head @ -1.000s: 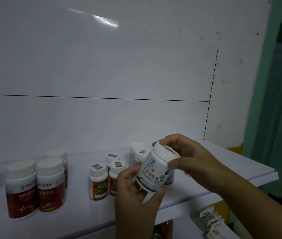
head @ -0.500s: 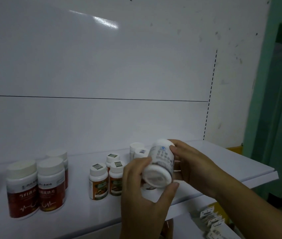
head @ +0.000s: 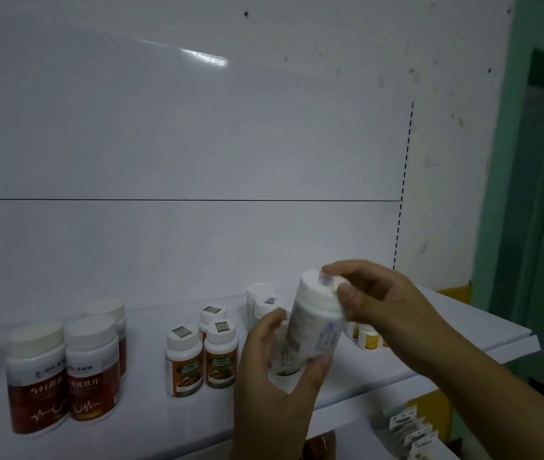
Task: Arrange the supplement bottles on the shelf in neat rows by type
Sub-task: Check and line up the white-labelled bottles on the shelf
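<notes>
Bottle (head: 314, 327) held upright between both hands (head: 277, 386) above shelf (head: 483, 330)

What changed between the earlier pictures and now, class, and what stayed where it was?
The white bottle was turned in both hands: tilted with its label facing the camera, then tipped base toward the camera, now nearly upright with its cap on top. The left hand grips its lower body; the right hand pinches the cap. Neither let go. The red-label bottles and orange-label bottles stayed put on the shelf.

Single head view, close, facing forward and slightly down at white shelf (head: 483, 330) (hands nearest).
</notes>
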### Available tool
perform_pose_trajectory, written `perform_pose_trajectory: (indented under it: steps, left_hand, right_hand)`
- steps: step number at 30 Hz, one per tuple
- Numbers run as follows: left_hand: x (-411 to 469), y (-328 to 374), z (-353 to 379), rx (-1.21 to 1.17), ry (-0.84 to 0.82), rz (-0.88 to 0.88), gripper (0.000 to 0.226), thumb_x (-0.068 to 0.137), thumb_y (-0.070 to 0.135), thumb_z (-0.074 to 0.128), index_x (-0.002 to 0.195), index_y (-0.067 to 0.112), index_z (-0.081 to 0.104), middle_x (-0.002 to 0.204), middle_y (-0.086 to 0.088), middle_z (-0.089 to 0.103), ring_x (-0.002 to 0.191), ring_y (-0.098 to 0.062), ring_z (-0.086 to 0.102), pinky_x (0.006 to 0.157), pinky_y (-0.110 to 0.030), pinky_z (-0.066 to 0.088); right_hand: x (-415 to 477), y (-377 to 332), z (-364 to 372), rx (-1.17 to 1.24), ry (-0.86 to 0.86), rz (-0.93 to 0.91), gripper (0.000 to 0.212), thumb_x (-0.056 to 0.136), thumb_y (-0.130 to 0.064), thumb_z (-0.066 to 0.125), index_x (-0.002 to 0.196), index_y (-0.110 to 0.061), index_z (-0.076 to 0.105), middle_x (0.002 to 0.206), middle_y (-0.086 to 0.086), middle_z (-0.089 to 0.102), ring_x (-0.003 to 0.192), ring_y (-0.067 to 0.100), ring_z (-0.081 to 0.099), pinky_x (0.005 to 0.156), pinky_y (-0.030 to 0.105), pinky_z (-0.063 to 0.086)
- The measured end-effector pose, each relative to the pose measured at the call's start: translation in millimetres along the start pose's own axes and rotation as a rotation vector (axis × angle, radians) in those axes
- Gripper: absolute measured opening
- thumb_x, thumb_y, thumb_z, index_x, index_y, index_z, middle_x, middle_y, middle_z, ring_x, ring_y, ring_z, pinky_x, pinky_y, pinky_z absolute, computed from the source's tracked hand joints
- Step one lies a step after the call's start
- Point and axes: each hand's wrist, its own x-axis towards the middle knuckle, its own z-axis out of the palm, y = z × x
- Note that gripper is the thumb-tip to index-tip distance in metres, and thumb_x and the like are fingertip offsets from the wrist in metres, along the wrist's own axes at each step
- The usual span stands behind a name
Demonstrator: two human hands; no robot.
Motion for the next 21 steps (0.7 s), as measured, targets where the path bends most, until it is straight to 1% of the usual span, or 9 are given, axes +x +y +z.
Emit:
perform_pose_trajectory:
  steps: [2, 3, 5, 6, 10, 13, 16, 18, 21]
  left_hand:
    - [6.8, -11.8, 2.1, 0.131, -0.009, 0.024, 0.075, 0.064, 0.046, 0.075, 0.128, 0.045, 0.036, 0.129, 0.042, 0.040, 0.123, 0.018, 0.034, 0.095, -0.002, 0.033]
    - [11.6, -19.8, 4.0, 0.206, -0.031, 0.028, 0.081, 0.068, 0.048, 0.071, 0.135, 0.040, 0.028, 0.140, 0.033, 0.033, 0.130, 0.014, 0.027, 0.103, -0.004, 0.026]
    - [17.7, -38.4, 8.6, 0.320, -0.077, -0.018, 0.087, 0.068, 0.046, 0.061, 0.139, 0.029, 0.015, 0.153, 0.010, 0.021, 0.142, -0.005, 0.017, 0.116, -0.021, 0.016]
    - [18.7, -44.8, 9.9, 0.348, -0.092, -0.049, 0.088, 0.068, 0.045, 0.059, 0.139, 0.026, 0.011, 0.153, 0.006, 0.016, 0.143, -0.012, 0.013, 0.119, -0.029, 0.013]
    - [18.7, -48.7, 11.8, 0.416, -0.097, -0.095, 0.090, 0.080, 0.015, 0.067, 0.134, 0.027, -0.005, 0.149, 0.011, -0.003, 0.144, -0.012, 0.004, 0.118, -0.027, 0.007]
    - [20.2, -49.2, 14.6, 0.418, -0.126, -0.173, 0.092, 0.085, 0.011, 0.061, 0.140, 0.026, -0.012, 0.156, 0.008, 0.000, 0.145, -0.013, 0.006, 0.119, -0.035, 0.014]
    - [23.4, -50.6, 16.7, 0.439, -0.146, -0.243, 0.088, 0.089, 0.010, 0.054, 0.144, 0.018, -0.014, 0.157, 0.005, 0.001, 0.145, -0.013, 0.010, 0.117, -0.029, 0.013]
    - [25.0, -50.1, 17.2, 0.453, -0.173, -0.271, 0.085, 0.090, 0.010, 0.052, 0.143, 0.015, -0.015, 0.157, 0.003, -0.001, 0.145, -0.014, 0.009, 0.117, -0.028, 0.011]
    - [29.5, -49.0, 17.9, 0.482, -0.184, -0.312, 0.083, 0.091, 0.012, 0.050, 0.144, 0.012, -0.014, 0.158, 0.000, -0.001, 0.145, -0.015, 0.010, 0.118, -0.029, 0.012]
  right_hand:
    - [15.2, -2.9, -9.7, 0.020, 0.149, -0.054, 0.022, 0.076, -0.029, 0.061, 0.096, -0.019, 0.065, 0.089, -0.012, 0.072, 0.085, 0.007, 0.068, 0.068, 0.021, 0.057]
    - [26.2, -1.4, -16.0, 0.005, 0.237, -0.072, 0.019, 0.078, -0.027, 0.061, 0.096, -0.022, 0.064, 0.092, -0.011, 0.071, 0.088, 0.010, 0.067, 0.072, 0.025, 0.058]
    - [50.5, 7.5, -27.4, -0.103, 0.339, -0.091, 0.016, 0.084, -0.024, 0.062, 0.100, -0.028, 0.062, 0.105, -0.006, 0.067, 0.099, 0.018, 0.063, 0.083, 0.033, 0.056]
    - [62.2, 14.6, -31.6, -0.147, 0.349, -0.081, 0.017, 0.087, -0.024, 0.062, 0.103, -0.028, 0.061, 0.109, -0.003, 0.065, 0.102, 0.021, 0.062, 0.085, 0.036, 0.055]
    - [97.8, 49.6, -35.9, -0.159, 0.241, 0.103, 0.024, 0.088, -0.022, 0.063, 0.111, -0.019, 0.058, 0.112, 0.004, 0.063, 0.103, 0.023, 0.062, 0.079, 0.032, 0.056]
    - [111.1, 74.6, -32.0, -0.194, 0.123, 0.239, 0.029, 0.088, -0.022, 0.063, 0.115, -0.017, 0.055, 0.117, 0.010, 0.060, 0.100, 0.022, 0.060, 0.071, 0.025, 0.055]
    - [117.2, 88.4, -27.3, -0.175, 0.052, 0.321, 0.030, 0.089, -0.021, 0.061, 0.118, -0.018, 0.052, 0.113, 0.008, 0.058, 0.092, 0.015, 0.059, 0.066, 0.021, 0.053]
    - [118.6, 94.6, -25.2, -0.189, 0.001, 0.369, 0.033, 0.089, -0.021, 0.062, 0.120, -0.018, 0.052, 0.108, 0.005, 0.057, 0.091, 0.014, 0.059, 0.068, 0.022, 0.053]
    - [117.7, 107.1, -23.9, -0.264, -0.080, 0.430, 0.034, 0.087, -0.023, 0.065, 0.118, -0.018, 0.054, 0.113, 0.009, 0.059, 0.101, 0.025, 0.061, 0.085, 0.035, 0.056]
